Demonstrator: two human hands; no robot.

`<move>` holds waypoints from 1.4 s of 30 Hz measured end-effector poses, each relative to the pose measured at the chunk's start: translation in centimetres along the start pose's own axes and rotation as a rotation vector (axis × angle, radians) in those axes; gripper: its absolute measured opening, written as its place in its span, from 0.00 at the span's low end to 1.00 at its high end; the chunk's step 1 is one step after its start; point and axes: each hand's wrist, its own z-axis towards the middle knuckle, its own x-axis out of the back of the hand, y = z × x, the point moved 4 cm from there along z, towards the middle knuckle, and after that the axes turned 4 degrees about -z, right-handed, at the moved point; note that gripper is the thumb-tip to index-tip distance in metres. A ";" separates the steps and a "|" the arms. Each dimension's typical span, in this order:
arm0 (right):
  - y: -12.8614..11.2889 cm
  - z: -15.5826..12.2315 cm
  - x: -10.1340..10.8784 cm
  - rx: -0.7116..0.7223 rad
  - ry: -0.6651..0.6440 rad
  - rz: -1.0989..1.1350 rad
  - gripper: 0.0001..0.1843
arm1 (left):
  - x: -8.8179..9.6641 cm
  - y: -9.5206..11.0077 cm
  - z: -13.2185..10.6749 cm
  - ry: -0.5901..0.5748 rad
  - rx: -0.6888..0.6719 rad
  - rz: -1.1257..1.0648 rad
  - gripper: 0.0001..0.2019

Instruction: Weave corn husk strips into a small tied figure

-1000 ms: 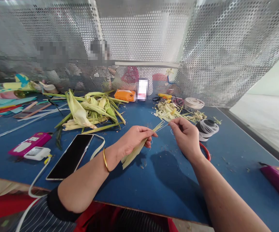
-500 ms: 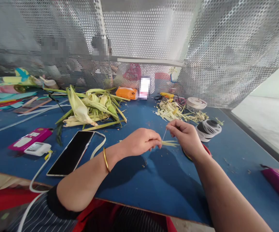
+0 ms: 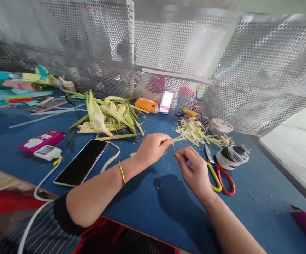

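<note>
My left hand [image 3: 155, 149], with a gold bangle at the wrist, is closed in a pinch over a small bunch of pale corn husk strips [image 3: 178, 139], whose ends poke out past the fingertips. A thin white thread [image 3: 174, 148] runs down from there to my right hand [image 3: 194, 171]. Thumb and forefinger of that hand are pressed together on the thread, below and right of the left fingertips. Close beside my right hand lie scissors [image 3: 218, 176] with one yellow and one red handle. A black spool wound with white thread [image 3: 232, 157] stands behind them.
Corn husks [image 3: 110, 114] are heaped at the back left, shredded husk scraps [image 3: 192, 130] at the back right. A phone [image 3: 81, 162], a white cable [image 3: 37, 187] and a magenta device [image 3: 40, 141] lie left. An orange packet [image 3: 146, 104] sits before the perforated screen [image 3: 174, 49].
My right hand has moved down and slightly left, drawing the thread below the strips and uncovering the scissors. My left hand has lifted its fingertips. The view has shifted a little.
</note>
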 end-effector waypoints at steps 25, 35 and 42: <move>1.3 1.2 1.8 -0.265 -0.164 0.589 0.10 | -2.1 0.9 -1.0 -0.437 -0.319 0.238 0.11; 4.0 0.4 -1.0 -0.765 -0.276 1.127 0.12 | -0.9 2.0 -0.6 -0.400 -0.218 -0.139 0.09; 3.6 1.5 1.2 -0.395 -0.058 0.824 0.10 | -2.2 0.6 -1.3 -0.589 0.144 -0.356 0.08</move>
